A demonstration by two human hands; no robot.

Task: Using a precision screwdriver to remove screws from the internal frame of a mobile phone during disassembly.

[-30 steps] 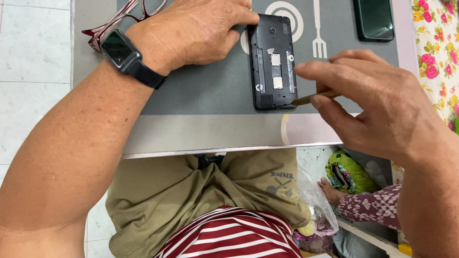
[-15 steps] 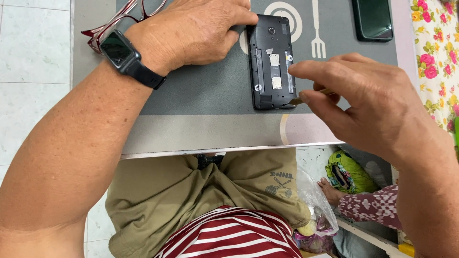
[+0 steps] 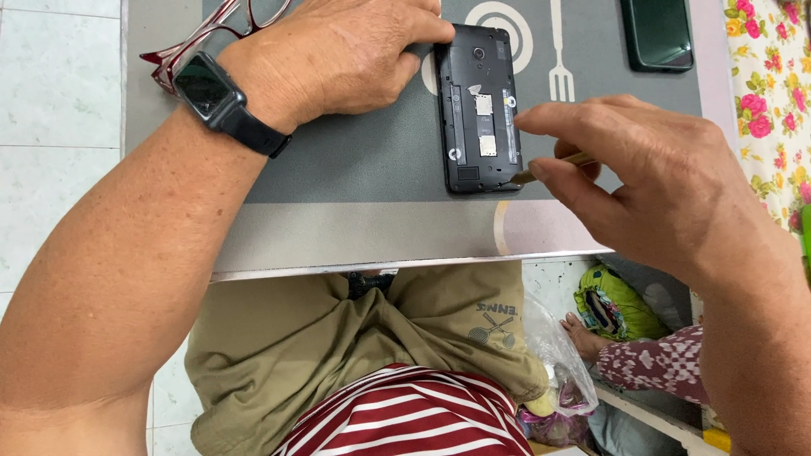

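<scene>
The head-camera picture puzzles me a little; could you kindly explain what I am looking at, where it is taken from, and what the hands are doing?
There is no machine here: a person wears a camera on the head, and it looks straight down at their own two bare hands and lap. The left hand, with a black smartwatch on its wrist, presses on the upper left edge of a black phone with its back cover off, which lies on a grey placemat on the table. The right hand pinches a thin yellowish tool, whose tip sits at the phone's lower right edge. Red-framed glasses lie at the top left, and a second dark phone at the top right. A floral cloth runs along the right side. Below the table's edge, another person's foot shows.
</scene>
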